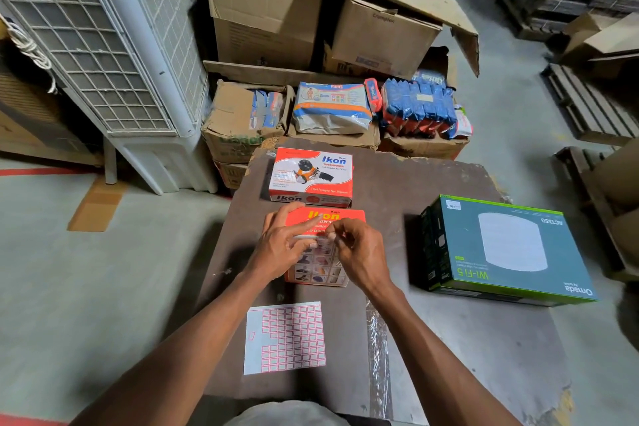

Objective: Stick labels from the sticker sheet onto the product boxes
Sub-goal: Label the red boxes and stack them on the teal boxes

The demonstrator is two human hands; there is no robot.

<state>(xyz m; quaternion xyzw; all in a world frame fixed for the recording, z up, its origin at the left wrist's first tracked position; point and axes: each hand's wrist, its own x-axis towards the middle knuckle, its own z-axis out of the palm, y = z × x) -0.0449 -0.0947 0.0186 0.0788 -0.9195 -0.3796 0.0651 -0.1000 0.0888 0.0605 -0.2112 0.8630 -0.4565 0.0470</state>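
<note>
A sticker sheet (pixel 285 337) with pink-bordered labels lies flat on the dark table near me. Beyond it sits an orange Ikon box (pixel 340 218), its picture side up. Both hands hover over this box. My left hand (pixel 281 245) rests its fingers on the box top. My right hand (pixel 358 251) pinches a small white label (pixel 311 237) between thumb and forefinger, meeting the left fingertips just above the box. A second red and white Ikon box (pixel 311 175) stands behind. A green Wi-Fi box (pixel 508 252) lies to the right.
The dark table (pixel 449 339) has a strip of clear plastic (pixel 378 349) on it. Behind the table stand cardboard cartons (pixel 262 10) and packaged goods (pixel 332 107). An air cooler (pixel 103 55) is at the left, wooden pallets (pixel 594 104) at the right.
</note>
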